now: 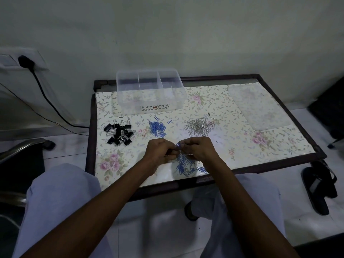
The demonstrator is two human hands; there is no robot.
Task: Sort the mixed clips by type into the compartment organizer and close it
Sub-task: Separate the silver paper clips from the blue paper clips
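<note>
A clear three-compartment organizer (149,90) stands open at the back of the table, its compartments bare. In front of it lie black binder clips (120,134), a pile of blue paper clips (157,128) and a pile of silver paper clips (200,126). A mixed heap of clips (188,165), mostly blue, lies near the front edge. Just above that heap my left hand (159,151) and my right hand (198,148) meet, both pinching a small bunch of blue paper clips (178,146) between their fingertips.
The organizer's clear lid (258,107) lies flat at the back right of the floral-covered table (242,142). A plugged-in cable (48,101) hangs from the wall socket at left. A chair arm (20,148) and a black sandal (318,189) flank the table.
</note>
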